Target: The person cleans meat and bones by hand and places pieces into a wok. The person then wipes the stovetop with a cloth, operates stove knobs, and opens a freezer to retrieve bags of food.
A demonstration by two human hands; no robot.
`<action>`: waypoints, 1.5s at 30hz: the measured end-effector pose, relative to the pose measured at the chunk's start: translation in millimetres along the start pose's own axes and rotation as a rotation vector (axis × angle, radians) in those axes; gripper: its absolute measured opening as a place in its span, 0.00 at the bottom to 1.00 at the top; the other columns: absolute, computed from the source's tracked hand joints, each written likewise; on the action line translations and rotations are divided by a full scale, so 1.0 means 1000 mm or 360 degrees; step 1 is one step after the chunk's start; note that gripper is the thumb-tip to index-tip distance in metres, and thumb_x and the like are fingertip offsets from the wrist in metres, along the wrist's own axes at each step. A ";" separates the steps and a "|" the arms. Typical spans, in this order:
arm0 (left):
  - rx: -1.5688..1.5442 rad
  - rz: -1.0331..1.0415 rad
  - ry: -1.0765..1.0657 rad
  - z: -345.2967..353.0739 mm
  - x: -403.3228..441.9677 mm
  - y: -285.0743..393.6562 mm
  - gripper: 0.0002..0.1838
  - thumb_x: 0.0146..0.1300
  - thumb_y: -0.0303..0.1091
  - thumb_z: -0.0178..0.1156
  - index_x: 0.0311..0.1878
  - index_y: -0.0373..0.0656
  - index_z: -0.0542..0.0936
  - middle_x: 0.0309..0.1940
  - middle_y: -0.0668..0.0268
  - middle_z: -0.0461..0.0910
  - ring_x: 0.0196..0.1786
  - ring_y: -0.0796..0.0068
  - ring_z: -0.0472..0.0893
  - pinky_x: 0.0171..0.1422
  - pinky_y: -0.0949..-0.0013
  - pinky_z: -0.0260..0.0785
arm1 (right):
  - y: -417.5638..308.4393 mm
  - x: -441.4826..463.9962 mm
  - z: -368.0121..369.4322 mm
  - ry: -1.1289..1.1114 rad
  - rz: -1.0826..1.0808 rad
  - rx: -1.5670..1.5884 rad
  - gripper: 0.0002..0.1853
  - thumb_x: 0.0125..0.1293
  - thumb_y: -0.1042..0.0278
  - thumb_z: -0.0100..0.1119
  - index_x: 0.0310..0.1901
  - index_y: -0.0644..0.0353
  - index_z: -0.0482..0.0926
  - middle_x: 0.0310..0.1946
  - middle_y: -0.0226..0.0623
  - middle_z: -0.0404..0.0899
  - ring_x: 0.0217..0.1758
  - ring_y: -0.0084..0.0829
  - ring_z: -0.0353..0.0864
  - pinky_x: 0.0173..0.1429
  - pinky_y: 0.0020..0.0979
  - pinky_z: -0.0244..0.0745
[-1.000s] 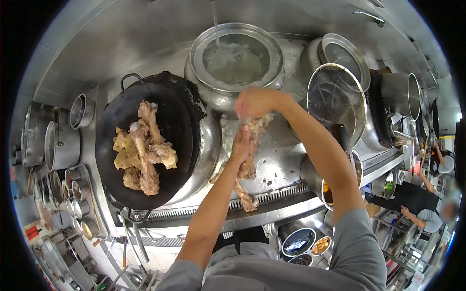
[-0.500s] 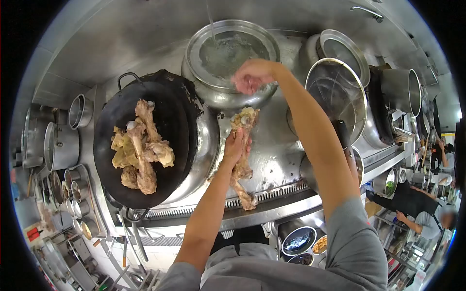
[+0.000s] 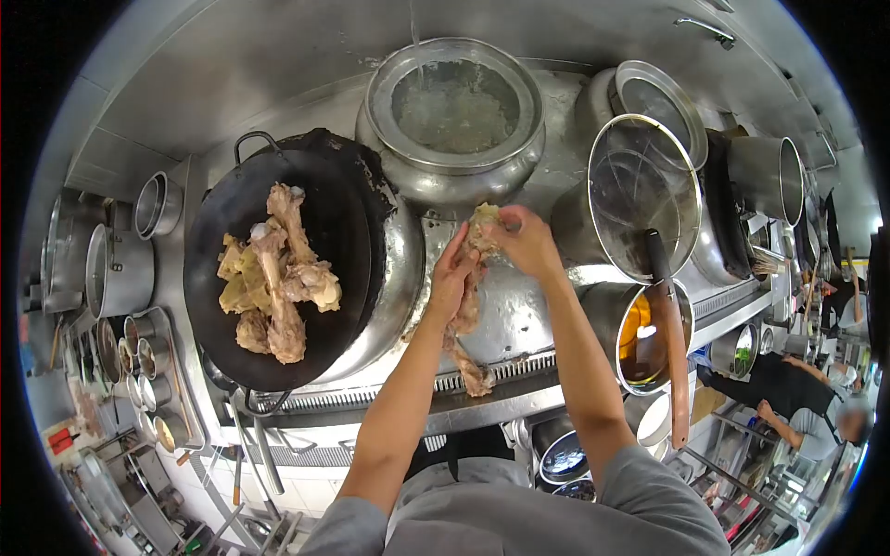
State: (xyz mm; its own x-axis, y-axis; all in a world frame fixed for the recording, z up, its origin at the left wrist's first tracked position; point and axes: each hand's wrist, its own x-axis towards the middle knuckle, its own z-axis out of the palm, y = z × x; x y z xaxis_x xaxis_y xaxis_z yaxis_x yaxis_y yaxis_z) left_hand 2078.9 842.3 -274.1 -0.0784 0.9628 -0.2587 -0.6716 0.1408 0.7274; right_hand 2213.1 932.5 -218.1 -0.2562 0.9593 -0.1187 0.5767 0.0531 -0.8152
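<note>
The half-curled left hand [image 3: 451,280] grips a meaty bone [image 3: 468,306]; the right hand [image 3: 527,243], fingers bent, pinches its top. A wok [image 3: 218,287] crowds the left, a water pot [image 3: 449,176] the counter's [image 3: 519,320] back edge.

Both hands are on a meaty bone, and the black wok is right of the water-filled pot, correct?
Wrong side: the head view shows the black wok left of the water-filled pot. Left hand and right hand are on the meaty bone.

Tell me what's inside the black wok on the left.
The black wok holds several meaty bones and some yellowish pieces. I can't see the wok's surface beneath them, because they cover it.
</note>
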 end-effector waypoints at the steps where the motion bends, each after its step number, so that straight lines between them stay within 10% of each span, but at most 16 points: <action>1: 0.0080 -0.0021 0.0014 -0.001 0.000 0.003 0.31 0.68 0.28 0.55 0.73 0.46 0.59 0.59 0.62 0.73 0.53 0.76 0.76 0.54 0.71 0.73 | -0.016 0.006 -0.004 -0.0003 0.0001 0.0001 0.23 0.57 0.56 0.68 0.46 0.67 0.78 0.44 0.50 0.81 0.45 0.39 0.83 0.50 0.38 0.76; 8: 0.0046 -0.0145 0.0225 0.000 0.007 -0.005 0.25 0.70 0.37 0.41 0.70 0.48 0.65 0.51 0.62 0.78 0.41 0.74 0.77 0.39 0.72 0.72 | -0.053 0.171 0.018 0.0503 -0.0896 -0.0464 0.18 0.59 0.60 0.64 0.43 0.67 0.79 0.40 0.54 0.80 0.42 0.51 0.81 0.49 0.43 0.77; 11: 0.0158 -0.0271 0.0162 -0.009 0.010 -0.003 0.24 0.70 0.42 0.39 0.67 0.47 0.68 0.46 0.61 0.79 0.38 0.74 0.76 0.36 0.71 0.71 | -0.042 0.213 0.020 0.0049 -0.0642 -0.1083 0.17 0.63 0.58 0.61 0.38 0.68 0.80 0.36 0.53 0.81 0.37 0.48 0.83 0.44 0.41 0.79; 13: 0.0026 -0.0277 0.0137 -0.018 0.013 -0.010 0.24 0.70 0.42 0.39 0.66 0.46 0.68 0.45 0.60 0.80 0.39 0.73 0.76 0.37 0.69 0.71 | -0.055 0.204 -0.007 -0.1184 0.0412 0.0606 0.18 0.65 0.56 0.60 0.35 0.68 0.82 0.33 0.48 0.82 0.32 0.41 0.84 0.38 0.37 0.81; 20: -0.0327 -0.0338 -0.0049 -0.009 0.012 0.005 0.25 0.66 0.35 0.45 0.67 0.43 0.66 0.49 0.59 0.78 0.44 0.67 0.78 0.51 0.63 0.69 | -0.090 0.092 -0.027 -0.1952 0.0075 -0.0030 0.14 0.62 0.62 0.58 0.34 0.68 0.82 0.28 0.44 0.83 0.32 0.35 0.85 0.38 0.32 0.81; 24: -0.0178 -0.0141 -0.0176 -0.016 0.021 -0.011 0.31 0.62 0.32 0.47 0.71 0.45 0.61 0.62 0.62 0.70 0.56 0.68 0.75 0.57 0.63 0.71 | -0.084 0.039 -0.037 -0.1659 -0.0501 -0.0702 0.14 0.61 0.65 0.57 0.40 0.67 0.82 0.33 0.45 0.84 0.40 0.36 0.86 0.48 0.34 0.79; 31: -0.0203 -0.0231 -0.0097 -0.010 0.008 -0.011 0.29 0.70 0.40 0.45 0.74 0.47 0.57 0.61 0.63 0.72 0.56 0.69 0.75 0.56 0.66 0.70 | -0.066 0.105 -0.027 0.0219 -0.0878 -0.0255 0.13 0.59 0.63 0.54 0.37 0.60 0.83 0.31 0.50 0.82 0.35 0.51 0.83 0.42 0.44 0.78; 36: -0.0115 -0.0263 -0.0116 -0.010 0.003 -0.017 0.29 0.73 0.55 0.44 0.70 0.48 0.64 0.53 0.64 0.76 0.50 0.72 0.77 0.50 0.68 0.71 | -0.022 0.219 0.017 0.0182 -0.0925 -0.0934 0.14 0.61 0.63 0.54 0.35 0.68 0.82 0.30 0.52 0.82 0.33 0.53 0.82 0.42 0.41 0.80; 39: -0.0047 -0.0326 -0.0004 -0.018 0.009 -0.021 0.26 0.72 0.56 0.47 0.62 0.48 0.70 0.46 0.66 0.78 0.44 0.73 0.78 0.45 0.68 0.72 | -0.022 0.242 0.014 -0.0539 -0.0820 -0.1240 0.15 0.62 0.62 0.55 0.34 0.68 0.82 0.30 0.49 0.83 0.31 0.48 0.83 0.36 0.39 0.81; 41: -0.0198 -0.0308 -0.0045 -0.030 0.013 -0.021 0.20 0.71 0.46 0.55 0.61 0.50 0.68 0.46 0.70 0.77 0.45 0.77 0.77 0.45 0.70 0.74 | -0.064 0.193 -0.023 -0.1360 0.0219 0.0463 0.14 0.61 0.61 0.56 0.32 0.66 0.82 0.30 0.44 0.84 0.29 0.39 0.84 0.32 0.34 0.81; 45: -0.0089 -0.0312 -0.0012 -0.025 0.015 -0.014 0.19 0.68 0.46 0.58 0.57 0.48 0.72 0.45 0.66 0.78 0.45 0.72 0.79 0.48 0.66 0.75 | -0.094 0.109 -0.038 -0.1822 0.0241 0.0146 0.14 0.59 0.62 0.60 0.23 0.64 0.80 0.21 0.35 0.81 0.22 0.30 0.80 0.26 0.28 0.77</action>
State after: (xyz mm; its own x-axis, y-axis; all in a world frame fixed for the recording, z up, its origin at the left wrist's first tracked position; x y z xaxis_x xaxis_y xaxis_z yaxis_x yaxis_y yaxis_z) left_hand 2068.2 849.3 -304.3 0.0633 0.9199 -0.3871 -0.7135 0.3129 0.6269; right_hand 2160.8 1042.3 -133.3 -0.7686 0.1392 -0.6244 0.6153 -0.1062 -0.7811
